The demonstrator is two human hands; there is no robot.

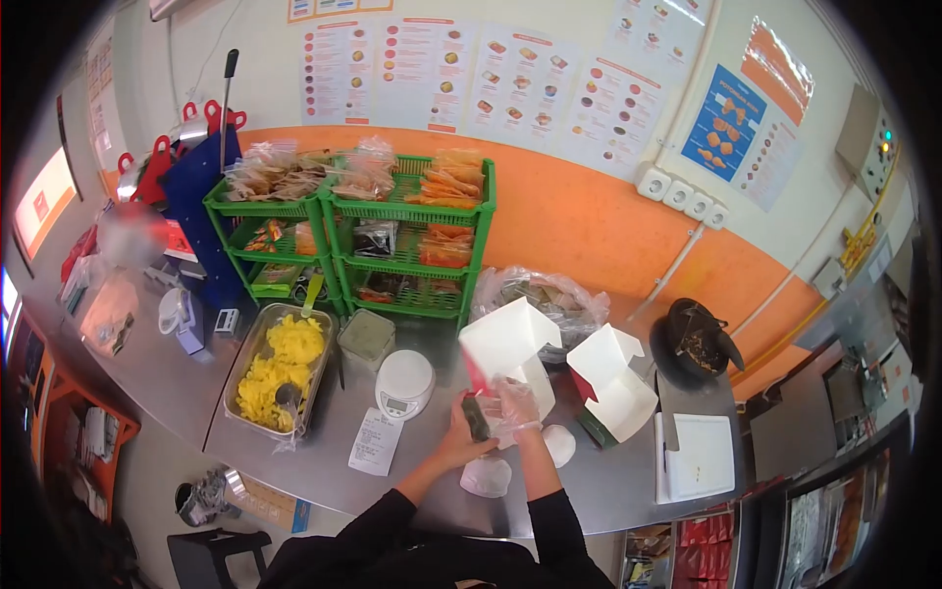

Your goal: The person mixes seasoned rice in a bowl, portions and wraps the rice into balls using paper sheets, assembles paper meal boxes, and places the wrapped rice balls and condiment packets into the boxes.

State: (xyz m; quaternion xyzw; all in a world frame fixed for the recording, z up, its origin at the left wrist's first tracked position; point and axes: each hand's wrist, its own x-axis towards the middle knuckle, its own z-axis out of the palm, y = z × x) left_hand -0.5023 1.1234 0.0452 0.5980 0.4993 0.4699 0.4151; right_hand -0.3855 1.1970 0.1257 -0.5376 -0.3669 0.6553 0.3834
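My left hand (457, 440), bare, is closed around a small dark green item (477, 418) whose kind I cannot make out. My right hand (518, 407) is against it from the other side, covered by thin clear plastic (505, 398), a bag or a glove; its fingers are partly hidden. Just behind my hands stands an open white takeaway box (512, 339) with a red side. Another open white box (625, 395) stands to the right. Two round white pieces (486, 478) (558, 446) lie on the steel counter near my wrists.
Left of my hands are a receipt (376, 442), a white kitchen scale (404, 381), a lidded tub (366, 339) and a metal tray (234, 401) of yellow food. Green racks (407, 216) hold bagged items behind. Rightward are a cutting board (701, 456) with a knife and a black bowl (692, 334).
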